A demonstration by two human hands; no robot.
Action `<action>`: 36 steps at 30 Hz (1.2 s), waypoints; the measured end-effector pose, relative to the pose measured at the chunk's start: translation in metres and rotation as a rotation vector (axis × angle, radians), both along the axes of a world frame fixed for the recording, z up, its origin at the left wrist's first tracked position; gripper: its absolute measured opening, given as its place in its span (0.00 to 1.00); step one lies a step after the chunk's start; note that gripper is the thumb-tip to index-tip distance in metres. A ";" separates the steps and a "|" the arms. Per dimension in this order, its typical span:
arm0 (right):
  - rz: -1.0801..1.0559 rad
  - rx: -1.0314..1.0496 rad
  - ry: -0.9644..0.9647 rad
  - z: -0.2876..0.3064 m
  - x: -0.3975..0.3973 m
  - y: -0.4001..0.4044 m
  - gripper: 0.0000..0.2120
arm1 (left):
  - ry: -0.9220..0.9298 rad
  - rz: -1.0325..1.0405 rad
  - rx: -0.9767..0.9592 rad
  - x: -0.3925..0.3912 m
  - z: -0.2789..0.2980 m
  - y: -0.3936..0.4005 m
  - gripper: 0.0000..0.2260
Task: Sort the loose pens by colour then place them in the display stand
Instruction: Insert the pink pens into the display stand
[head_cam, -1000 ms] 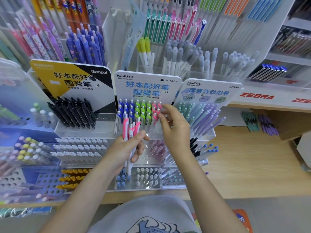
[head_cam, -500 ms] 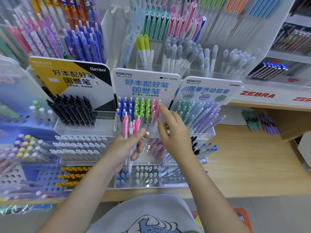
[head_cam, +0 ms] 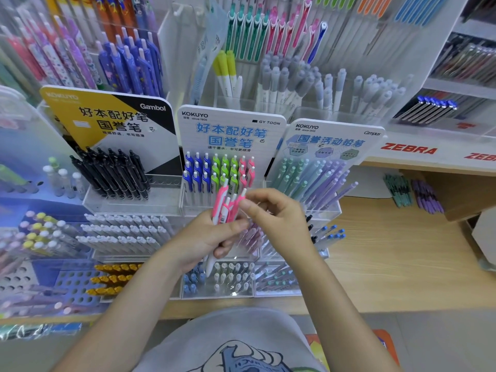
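Observation:
My left hand (head_cam: 206,240) grips a small bunch of pink-and-white pens (head_cam: 224,205), held upright in front of the middle display stand (head_cam: 230,135). That stand holds rows of blue pens (head_cam: 197,170), green pens (head_cam: 224,170) and pink pens (head_cam: 247,169), grouped by colour from left to right. My right hand (head_cam: 279,218) has come down beside the bunch, and its thumb and forefinger pinch the top of the rightmost pink pen.
A black-pen stand (head_cam: 112,173) sits to the left and a pastel pencil stand (head_cam: 316,178) to the right. Lower trays of white, gold and blue pens (head_cam: 123,232) lie under my hands. Wooden counter (head_cam: 389,253) stretches to the right, with Zebra shelving behind.
My right hand has drawn back from the pink row in the stand, down to the bunch in my left hand. The bunch has shifted slightly right and up.

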State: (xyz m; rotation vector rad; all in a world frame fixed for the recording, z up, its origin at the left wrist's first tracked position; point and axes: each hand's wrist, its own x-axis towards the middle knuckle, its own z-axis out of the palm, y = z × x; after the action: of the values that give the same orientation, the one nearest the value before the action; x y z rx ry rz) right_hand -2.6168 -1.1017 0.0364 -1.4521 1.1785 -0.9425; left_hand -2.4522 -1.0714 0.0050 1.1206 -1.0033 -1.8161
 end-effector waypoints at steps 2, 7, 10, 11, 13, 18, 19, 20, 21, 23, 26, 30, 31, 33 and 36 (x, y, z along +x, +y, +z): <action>0.026 0.099 -0.101 0.001 -0.003 0.001 0.04 | 0.017 -0.042 -0.016 -0.004 0.002 0.000 0.07; -0.078 0.176 -0.261 0.002 -0.015 0.001 0.05 | 0.015 0.027 0.019 -0.003 0.004 0.001 0.12; -0.121 0.200 -0.298 0.001 -0.014 0.001 0.06 | -0.045 0.156 0.022 -0.006 0.000 0.002 0.16; -0.128 0.195 -0.274 0.001 -0.012 0.002 0.05 | -0.059 0.186 0.012 -0.007 -0.001 0.002 0.16; -0.141 0.173 -0.250 0.001 -0.009 0.005 0.02 | -0.073 0.215 0.002 -0.009 0.000 0.003 0.16; -0.329 -0.034 -0.312 0.013 -0.020 0.002 0.04 | -0.109 0.278 0.044 -0.003 -0.004 0.006 0.24; -0.373 -0.087 -0.308 0.015 -0.023 0.000 0.04 | -0.123 0.287 0.061 -0.001 -0.005 0.006 0.27; -0.400 -0.135 -0.284 0.016 -0.025 -0.003 0.05 | -0.125 0.274 0.070 0.002 -0.006 0.007 0.28; -0.407 -0.179 -0.243 0.014 -0.025 -0.005 0.05 | -0.112 0.235 0.070 0.004 -0.006 0.008 0.26; -0.385 -0.249 -0.116 0.006 -0.021 -0.008 0.07 | -0.048 0.132 0.069 0.009 -0.005 0.009 0.20; -0.343 -0.370 0.133 -0.012 -0.015 -0.012 0.07 | 0.073 0.048 0.075 0.013 -0.001 0.011 0.19; -0.329 -0.397 0.217 -0.020 -0.010 -0.017 0.11 | 0.153 0.097 0.068 0.013 0.009 0.013 0.17; -0.318 -0.412 0.221 -0.019 -0.009 -0.018 0.11 | 0.144 0.100 0.071 0.013 0.010 0.013 0.19; -0.292 -0.470 0.246 -0.018 -0.006 -0.021 0.10 | 0.126 0.104 0.078 0.012 0.011 0.014 0.20; -0.251 -0.552 0.307 -0.017 -0.004 -0.021 0.08 | 0.109 0.120 0.049 0.012 0.009 0.015 0.20</action>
State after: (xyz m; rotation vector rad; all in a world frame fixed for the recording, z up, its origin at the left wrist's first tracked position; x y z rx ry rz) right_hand -2.6208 -1.1230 0.0190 -1.9708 1.4152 -1.3243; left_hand -2.4405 -1.0563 0.0137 1.0758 -0.8154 -1.7934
